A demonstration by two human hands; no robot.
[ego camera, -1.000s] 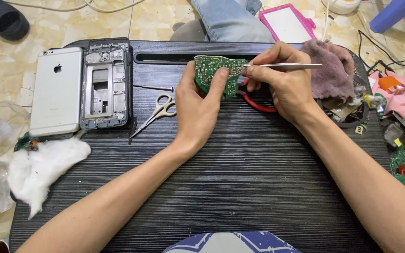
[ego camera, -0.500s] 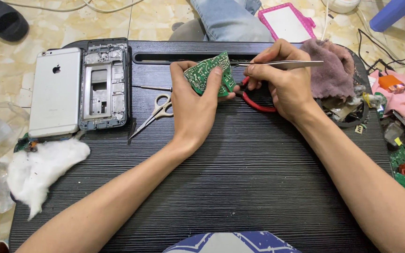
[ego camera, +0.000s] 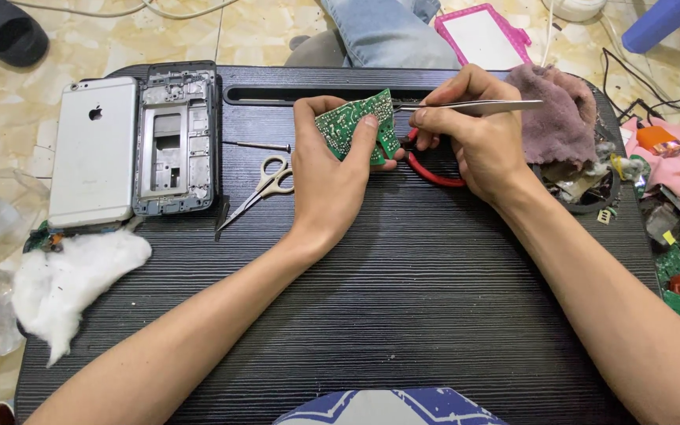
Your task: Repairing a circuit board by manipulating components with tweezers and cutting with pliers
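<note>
Far left on the black ribbed table (ego camera: 403,315) there's a wad of white cotton (ego camera: 64,275), and just beyond it a silver phone (ego camera: 94,153) lying back-up, right next to a stripped phone frame (ego camera: 176,142). A small pair of scissors (ego camera: 257,187) sits a bit to the right of the frame, with a thin screwdriver (ego camera: 257,145) lying just past it.

Then comes the person's left hand (ego camera: 332,177), resting on the table with its grip closed around a small green circuit board (ego camera: 356,126). The thumb lies across the near face and the fingers curl behind it, so the board is tilted up off the table at the far middle of the surface.

Right beside it, the right hand (ego camera: 466,142) has its grip pinched narrow on a pair of metal tweezers (ego camera: 474,104), tips pointing left and touching the board's right edge. Red-handled pliers (ego camera: 430,169) lie under that hand, mostly hidden.

Further right is a crumpled mauve cloth (ego camera: 556,118), then a messy pile of scraps and wires at the table's right edge.
</note>
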